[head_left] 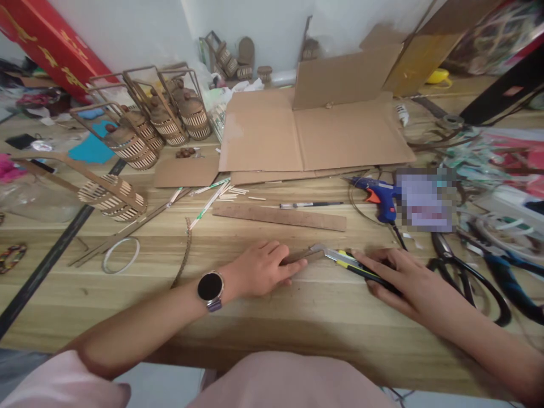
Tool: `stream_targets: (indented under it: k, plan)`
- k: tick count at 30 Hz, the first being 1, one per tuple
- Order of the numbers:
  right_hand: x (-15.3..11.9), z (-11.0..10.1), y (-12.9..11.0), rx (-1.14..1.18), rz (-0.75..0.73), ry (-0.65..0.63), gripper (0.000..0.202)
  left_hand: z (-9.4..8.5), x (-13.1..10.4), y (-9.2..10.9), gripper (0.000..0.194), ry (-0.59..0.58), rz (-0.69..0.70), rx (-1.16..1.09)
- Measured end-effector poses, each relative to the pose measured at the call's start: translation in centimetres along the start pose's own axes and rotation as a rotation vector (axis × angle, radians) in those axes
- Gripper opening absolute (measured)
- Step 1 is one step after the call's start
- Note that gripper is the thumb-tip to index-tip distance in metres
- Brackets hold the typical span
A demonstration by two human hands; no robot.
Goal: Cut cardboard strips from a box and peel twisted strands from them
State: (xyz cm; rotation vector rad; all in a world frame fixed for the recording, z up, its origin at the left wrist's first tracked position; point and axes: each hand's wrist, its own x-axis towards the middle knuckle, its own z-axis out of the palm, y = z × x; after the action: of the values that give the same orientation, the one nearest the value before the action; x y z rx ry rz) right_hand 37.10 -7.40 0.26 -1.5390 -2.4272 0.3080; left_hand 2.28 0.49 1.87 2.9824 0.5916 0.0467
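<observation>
My right hand [410,280] is wrapped round a yellow and black utility knife [345,260], its blade out and pointing left. The blade's tip meets the end of a narrow brown strip [302,255]. My left hand [261,269], with a watch on the wrist, is closed on that strip and presses it against the table; the rest of it is hidden under the fingers. Just beyond my hands lies a flat brown cardboard strip [280,217]. A pen [312,204] and several short pale sticks [229,192] lie behind it.
Large cardboard sheets [263,133] lie at the back. Several small slatted baskets with handles [131,148] stand at the left, one more basket [113,197] nearer. A blue glue gun [385,198], black-handled scissors [463,272] and pliers [508,272] are at the right. A white ring [121,272] lies left.
</observation>
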Motion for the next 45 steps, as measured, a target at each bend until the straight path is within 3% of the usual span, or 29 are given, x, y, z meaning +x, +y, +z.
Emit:
stream_targets:
  k: [3,6,10,15,25,31,45]
  plan:
    - [0.1,0.1,-0.1,-0.065,-0.019,0.008,0.05,0.8,0.8,-0.3,0.052,0.044,-0.008,-0.044]
    - [0.2,0.1,-0.3,-0.118,-0.021,0.012,0.05,1.3,1.0,-0.4,0.058,0.014,-0.032,-0.057]
    - [-0.1,0.2,-1.0,-0.13,0.018,0.007,0.053,1.3,1.1,-0.4,0.055,-0.021,-0.06,-0.096]
    - [-0.8,0.5,-2.1,-0.156,0.013,0.095,0.053,1.2,1.2,0.0,0.053,-0.035,-0.095,-0.124]
    - [0.2,1.1,-2.4,-0.194,0.043,0.122,0.057,1.5,1.3,0.9,0.056,-0.035,-0.149,-0.134]
    - [-0.2,1.0,-3.5,-0.28,-0.023,0.188,0.052,1.1,1.4,1.0,0.056,-0.064,-0.175,-0.129]
    - [-0.7,1.4,-5.1,-0.351,-0.023,0.238,0.047,1.1,1.4,1.0,0.054,-0.083,-0.196,-0.157]
